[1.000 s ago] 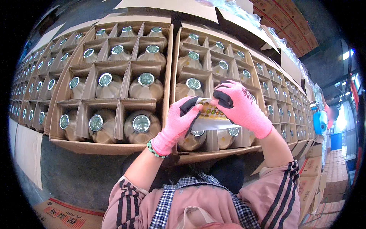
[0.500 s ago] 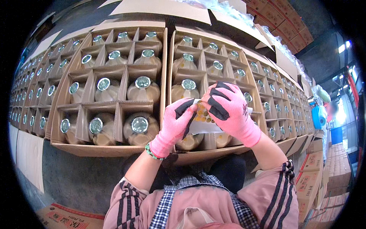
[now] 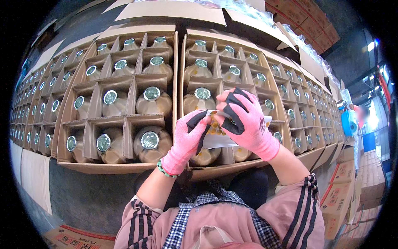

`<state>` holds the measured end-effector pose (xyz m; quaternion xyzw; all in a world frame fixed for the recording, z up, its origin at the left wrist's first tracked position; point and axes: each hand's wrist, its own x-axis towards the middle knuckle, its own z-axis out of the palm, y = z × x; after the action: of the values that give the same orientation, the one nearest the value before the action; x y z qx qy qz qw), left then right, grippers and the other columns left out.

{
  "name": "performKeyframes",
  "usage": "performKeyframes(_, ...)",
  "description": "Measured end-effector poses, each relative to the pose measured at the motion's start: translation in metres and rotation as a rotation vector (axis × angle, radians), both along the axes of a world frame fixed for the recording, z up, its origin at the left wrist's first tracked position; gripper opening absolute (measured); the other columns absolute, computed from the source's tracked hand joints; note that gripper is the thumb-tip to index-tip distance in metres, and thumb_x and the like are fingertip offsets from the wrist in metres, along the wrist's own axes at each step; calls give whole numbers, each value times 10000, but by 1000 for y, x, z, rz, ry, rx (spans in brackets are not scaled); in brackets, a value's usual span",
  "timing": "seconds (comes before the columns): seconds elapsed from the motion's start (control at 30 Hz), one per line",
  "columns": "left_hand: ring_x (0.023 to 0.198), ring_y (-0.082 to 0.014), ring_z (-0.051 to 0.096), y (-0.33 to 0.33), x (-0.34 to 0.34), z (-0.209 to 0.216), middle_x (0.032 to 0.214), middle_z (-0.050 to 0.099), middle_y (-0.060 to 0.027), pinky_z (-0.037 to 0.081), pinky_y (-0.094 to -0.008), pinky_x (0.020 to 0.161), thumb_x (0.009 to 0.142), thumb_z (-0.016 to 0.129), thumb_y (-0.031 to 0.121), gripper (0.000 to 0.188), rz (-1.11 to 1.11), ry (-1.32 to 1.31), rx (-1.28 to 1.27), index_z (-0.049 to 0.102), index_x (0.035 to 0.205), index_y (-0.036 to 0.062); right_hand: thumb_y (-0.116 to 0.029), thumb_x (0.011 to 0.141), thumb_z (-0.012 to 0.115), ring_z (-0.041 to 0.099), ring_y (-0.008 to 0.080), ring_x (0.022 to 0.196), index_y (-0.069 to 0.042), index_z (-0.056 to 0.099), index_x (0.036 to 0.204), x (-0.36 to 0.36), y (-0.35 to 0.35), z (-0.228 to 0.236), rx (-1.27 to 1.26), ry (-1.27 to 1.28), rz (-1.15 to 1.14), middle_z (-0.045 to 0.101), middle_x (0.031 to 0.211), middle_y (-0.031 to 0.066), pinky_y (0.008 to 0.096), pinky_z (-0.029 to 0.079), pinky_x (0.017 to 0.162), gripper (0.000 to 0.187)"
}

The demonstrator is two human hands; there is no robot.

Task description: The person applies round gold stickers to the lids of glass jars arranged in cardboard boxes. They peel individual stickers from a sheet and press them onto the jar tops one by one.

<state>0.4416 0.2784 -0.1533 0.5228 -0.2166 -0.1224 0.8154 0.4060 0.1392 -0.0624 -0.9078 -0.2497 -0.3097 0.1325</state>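
Observation:
My left hand [image 3: 187, 139], in a pink glove with black patches on thumb and forefinger, is closed on the left edge of a white sticker sheet [image 3: 215, 141] with rows of small round yellow stickers. My right hand [image 3: 247, 123], gloved alike, is over the sheet's upper part. Its thumb and fingers are curled near the sheet's top left corner, and whatever is between them is hidden. Both hands are above the near side of a divided cardboard box [image 3: 181, 83]. Inside it, round-bodied glass flasks [image 3: 202, 93] stand in separate compartments, their mouths shiny and pale green.
To the left stands another divided box [image 3: 112, 167] of flasks, with more such boxes along both sides. Open cardboard flaps [image 3: 170, 15] and clear plastic wrapping [image 3: 242, 8] lie beyond. Printed cartons [image 3: 336, 195] are stacked at the right. A person [image 3: 361, 114] is at the far right.
My right hand has shifted slightly, and its thumb and fingertips have spread a little from where they met at the sheet's corner. My left hand keeps its hold. The view has moved slightly.

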Motion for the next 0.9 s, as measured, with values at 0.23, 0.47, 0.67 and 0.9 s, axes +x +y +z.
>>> performKeyframes(0.23,695,-76,476,0,-3,7,773,551,-21,400,-217,620,808,552,166,229,-19,48,-43,575,915,-35,-101,613,632,525,236,876,-79,542,773,2,-5,-5,-23,6,44,549,869,44,366,400,745,185)
performKeyframes(0.47,742,-80,498,2,0,10,813,573,-37,413,-218,661,805,564,181,249,-7,56,-64,575,929,-35,-95,600,622,519,244,910,-82,540,778,7,3,-1,-48,-2,21,549,907,49,376,393,773,197)
performKeyframes(0.67,710,-71,510,-1,1,10,777,588,-13,421,-214,639,786,590,190,253,35,153,-29,582,922,-23,-18,579,611,498,285,961,-65,506,782,-6,-4,5,122,121,68,543,981,76,399,375,820,234)
performKeyframes(0.9,653,-61,488,10,43,20,738,563,4,396,-199,587,794,563,156,210,251,135,184,578,893,-29,138,647,489,522,124,798,20,525,767,-15,-80,27,599,89,-199,534,1002,108,260,415,734,172)
